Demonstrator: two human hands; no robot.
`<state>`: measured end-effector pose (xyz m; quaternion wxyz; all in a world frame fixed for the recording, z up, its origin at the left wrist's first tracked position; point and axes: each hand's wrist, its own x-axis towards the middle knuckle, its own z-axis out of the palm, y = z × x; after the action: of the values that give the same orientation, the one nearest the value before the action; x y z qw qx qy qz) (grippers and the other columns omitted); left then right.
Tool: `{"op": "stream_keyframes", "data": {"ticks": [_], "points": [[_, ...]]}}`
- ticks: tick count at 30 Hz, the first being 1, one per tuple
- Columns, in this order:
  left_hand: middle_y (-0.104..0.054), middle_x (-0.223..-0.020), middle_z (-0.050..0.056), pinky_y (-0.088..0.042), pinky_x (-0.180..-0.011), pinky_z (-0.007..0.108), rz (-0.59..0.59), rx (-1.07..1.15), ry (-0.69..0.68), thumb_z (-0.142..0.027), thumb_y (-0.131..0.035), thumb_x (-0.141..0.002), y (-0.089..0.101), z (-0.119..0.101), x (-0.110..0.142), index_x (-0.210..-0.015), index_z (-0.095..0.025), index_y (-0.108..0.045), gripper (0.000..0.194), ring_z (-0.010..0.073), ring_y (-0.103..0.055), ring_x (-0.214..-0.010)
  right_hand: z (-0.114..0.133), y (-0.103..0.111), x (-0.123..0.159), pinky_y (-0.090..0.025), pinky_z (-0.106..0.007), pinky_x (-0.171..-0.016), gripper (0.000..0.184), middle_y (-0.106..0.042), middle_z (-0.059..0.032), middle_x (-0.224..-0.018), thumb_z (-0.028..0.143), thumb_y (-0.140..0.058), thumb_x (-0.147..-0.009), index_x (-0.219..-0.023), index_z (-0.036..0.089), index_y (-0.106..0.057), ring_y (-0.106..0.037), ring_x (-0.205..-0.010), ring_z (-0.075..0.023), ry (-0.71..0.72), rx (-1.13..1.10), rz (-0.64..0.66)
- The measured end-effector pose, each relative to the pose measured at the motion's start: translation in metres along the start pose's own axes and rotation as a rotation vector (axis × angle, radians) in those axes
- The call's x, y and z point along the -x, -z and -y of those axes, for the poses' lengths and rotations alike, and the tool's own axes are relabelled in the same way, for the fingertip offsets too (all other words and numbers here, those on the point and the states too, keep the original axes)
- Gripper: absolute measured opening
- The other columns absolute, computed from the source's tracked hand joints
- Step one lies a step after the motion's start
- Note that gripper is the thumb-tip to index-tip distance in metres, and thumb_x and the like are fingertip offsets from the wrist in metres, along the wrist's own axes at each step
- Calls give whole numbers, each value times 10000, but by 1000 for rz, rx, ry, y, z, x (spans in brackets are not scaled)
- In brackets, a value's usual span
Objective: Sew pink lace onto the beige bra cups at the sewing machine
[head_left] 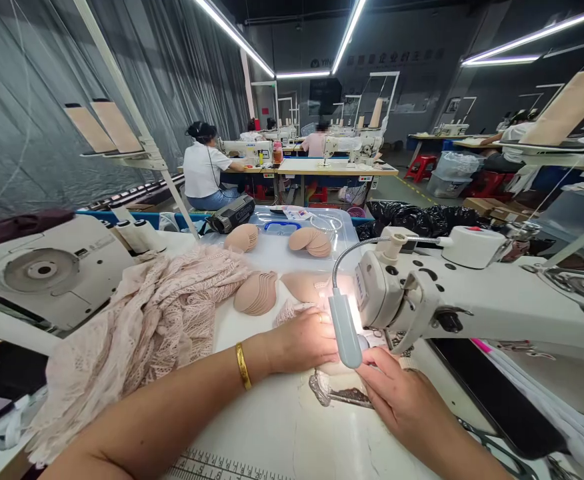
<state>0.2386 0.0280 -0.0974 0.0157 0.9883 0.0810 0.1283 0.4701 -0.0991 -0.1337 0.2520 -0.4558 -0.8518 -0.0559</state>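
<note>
My left hand [305,341], with a gold bangle [243,366] on the wrist, bends its fingers over a pale lace piece [288,312] beside the sewing machine [389,287]. My right hand [397,390] is closed at the needle area, thumb and fingers together; what they pinch is hidden. A grey lamp head [346,332] on a bendy neck covers the needle and some fingertips. Beyond my left hand lie a beige foam bra cup [302,287] and a stack of such cups [256,293]. Pink lace fabric [172,300] is heaped to the left.
A clear plastic box [277,257] behind the table carries more cup stacks [311,241]. A printed ruler [217,467] marks the front edge. At right lies a black phone-like slab [497,397]. Thread cones [117,125] stand left; a person [205,163] sits ahead.
</note>
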Motion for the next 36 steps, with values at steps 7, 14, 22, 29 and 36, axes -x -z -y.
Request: {"op": "stream_keyframes", "data": {"ticks": [7,14,22,29,36], "points": [[-732,-1015,28,-406,-935,390,15,-38,-2,-157,-609,-1036,1,4,-1,-936,-209,-677,132,222,-624,-972,1,-1,-2,-400,-271,-467,367,-599,-13,-852,66,-419,-1023,-1292,219,-616,-548,-616,-164,-6,-48,6],[-737,-1061,49,-408,-960,397,-16,-58,60,-180,-588,-1060,-1,10,-1,-940,-202,-699,165,231,-621,-1030,6,3,-9,-404,-274,-462,318,-528,12,-781,84,-396,-1046,-1219,231,-618,-541,-592,-168,-24,-24,-20],[-694,-965,91,-492,-832,366,1,14,121,-82,-478,-1024,2,6,5,-881,-174,-611,216,233,-627,-893,3,-2,2,-487,-353,-686,268,-645,-26,-859,243,-416,-1123,-1110,270,-682,-600,-741,-213,-135,-283,-8],[-747,-1253,97,-539,-1044,361,-149,409,116,-200,-615,-1025,22,-40,62,-1326,-215,-593,302,236,-700,-1169,72,1,-18,-437,-293,-694,612,-629,59,-770,662,-735,-949,-1383,286,-524,-533,-710,-176,-854,-1234,-26],[-699,-1345,145,-521,-1110,543,-369,96,800,-107,-567,-943,40,-75,149,-1339,-220,-672,424,316,-650,-1251,128,3,-26,-481,-279,-665,676,-585,70,-790,582,-939,-768,-1311,324,-631,-508,-663,-143,-1100,-1600,-422]]}}
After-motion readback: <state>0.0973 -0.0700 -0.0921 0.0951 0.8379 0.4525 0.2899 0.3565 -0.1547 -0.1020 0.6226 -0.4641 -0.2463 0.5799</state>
